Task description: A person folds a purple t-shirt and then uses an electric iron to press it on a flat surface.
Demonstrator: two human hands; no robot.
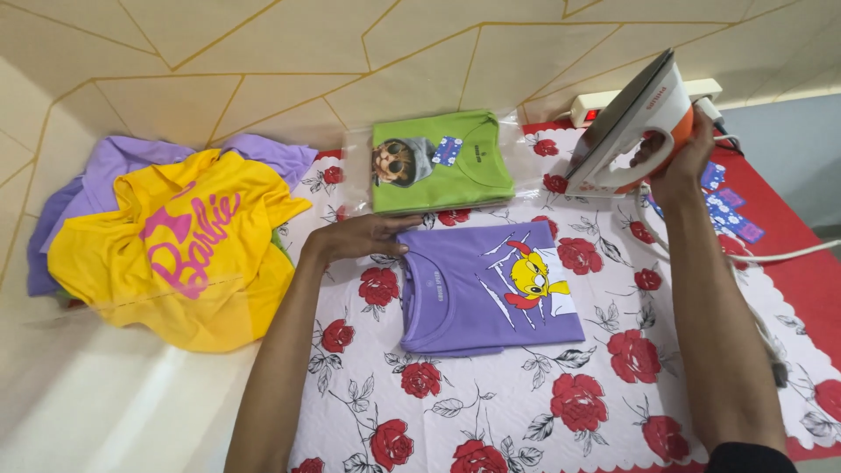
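The right hand (681,162) has its grip closed around the orange handle of a white electric iron (626,127), which is tipped up on its heel at the far right of the worktop, soleplate facing away toward the wall. Its pale cord (745,256) trails down past the wrist across the cloth. The left hand (363,236) lies flat with fingers stretched out, holding nothing, its fingertips resting on the collar edge of a folded purple T-shirt (491,289) with a yellow cartoon bird on the front. That shirt sits near the middle of a white quilted cover (526,412) printed with red roses. Just beyond it lies a folded green T-shirt (441,160) with a dog picture, inside a clear bag. Off to the left, on the bare cream surface, a loose yellow shirt (175,250) with pink lettering is heaped over a lilac garment (123,158). A white power strip (596,105) sits against the wall behind the iron.
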